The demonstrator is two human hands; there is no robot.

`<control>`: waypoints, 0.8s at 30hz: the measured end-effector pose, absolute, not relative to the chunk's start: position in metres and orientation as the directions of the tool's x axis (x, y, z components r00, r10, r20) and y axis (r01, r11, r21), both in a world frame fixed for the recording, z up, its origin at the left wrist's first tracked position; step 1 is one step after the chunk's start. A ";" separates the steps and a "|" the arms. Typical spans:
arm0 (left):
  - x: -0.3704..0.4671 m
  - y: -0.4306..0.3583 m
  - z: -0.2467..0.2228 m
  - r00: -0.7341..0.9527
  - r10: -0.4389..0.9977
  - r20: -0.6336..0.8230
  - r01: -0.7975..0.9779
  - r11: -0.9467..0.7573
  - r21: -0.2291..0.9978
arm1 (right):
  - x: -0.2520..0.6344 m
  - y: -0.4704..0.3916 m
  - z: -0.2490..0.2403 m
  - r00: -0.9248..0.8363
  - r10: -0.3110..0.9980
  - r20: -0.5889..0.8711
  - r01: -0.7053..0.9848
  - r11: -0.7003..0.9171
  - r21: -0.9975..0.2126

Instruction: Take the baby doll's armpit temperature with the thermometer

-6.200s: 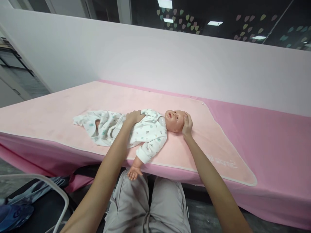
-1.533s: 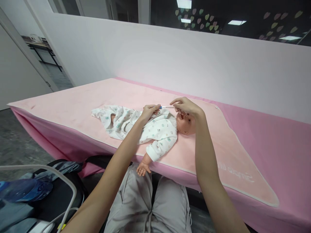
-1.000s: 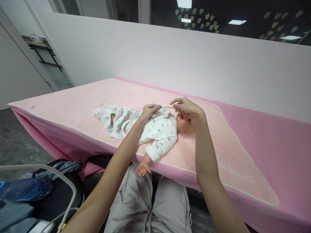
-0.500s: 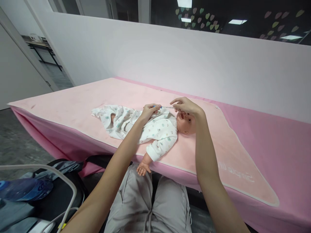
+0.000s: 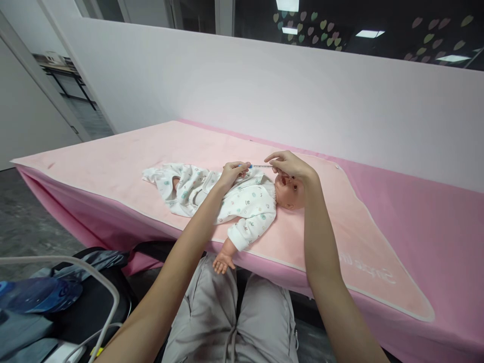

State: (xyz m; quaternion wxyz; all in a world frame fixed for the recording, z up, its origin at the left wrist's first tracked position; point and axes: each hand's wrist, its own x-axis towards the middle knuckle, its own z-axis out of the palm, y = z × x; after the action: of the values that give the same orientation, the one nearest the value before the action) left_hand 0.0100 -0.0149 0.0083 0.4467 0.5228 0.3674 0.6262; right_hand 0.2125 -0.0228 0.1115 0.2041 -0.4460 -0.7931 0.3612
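Left hand [image 5: 233, 174] and right hand [image 5: 288, 164] pinch a thin, glassy, blue-ended rod [image 5: 260, 166], probably light, brittle, best held at both ends.

Fingers [image 5: 279, 165] holding thin stick [image 5: 260, 166], dressed doll [image 5: 247, 201]

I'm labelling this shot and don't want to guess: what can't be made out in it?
All in the head view:
Thin stick: any markings are too small to read; the left hand covers part of its blue end.
Doll's head: its top is hidden behind the right hand and wrist.
Grey cloth: cut off by the left edge.
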 end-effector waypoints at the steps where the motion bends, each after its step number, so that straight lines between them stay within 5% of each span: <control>1: 0.010 -0.015 0.008 -0.056 0.944 0.324 -0.171 -0.329 0.929 | 0.212 -0.024 0.112 -0.514 0.858 0.006 0.560 0.341 -0.755; 7: 0.010 -0.020 0.009 -0.008 0.934 0.358 -0.064 -0.358 0.932 | 0.210 -0.046 0.120 -0.445 0.879 0.173 0.526 0.413 -0.744; 13: 0.016 -0.036 0.015 0.208 0.910 0.358 0.181 -0.396 0.900 | 0.243 -0.119 0.101 -0.196 0.837 0.510 0.738 0.469 -0.486; 18: 0.016 -0.035 0.015 0.272 0.880 0.390 0.210 -0.449 0.868 | 0.268 -0.175 0.040 0.039 0.897 0.440 0.856 0.197 -0.477; 24: 0.015 -0.029 0.012 0.283 0.882 0.377 0.159 -0.431 0.888 | 0.252 -0.186 -0.010 -0.028 0.961 0.276 0.968 0.095 -0.232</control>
State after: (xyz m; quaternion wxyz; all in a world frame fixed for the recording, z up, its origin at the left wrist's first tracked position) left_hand 0.0149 -0.0287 0.0116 0.3841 0.7027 0.3703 0.4707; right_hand 0.2522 -0.1856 -0.0103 0.1832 -0.6725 -0.7170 -0.0102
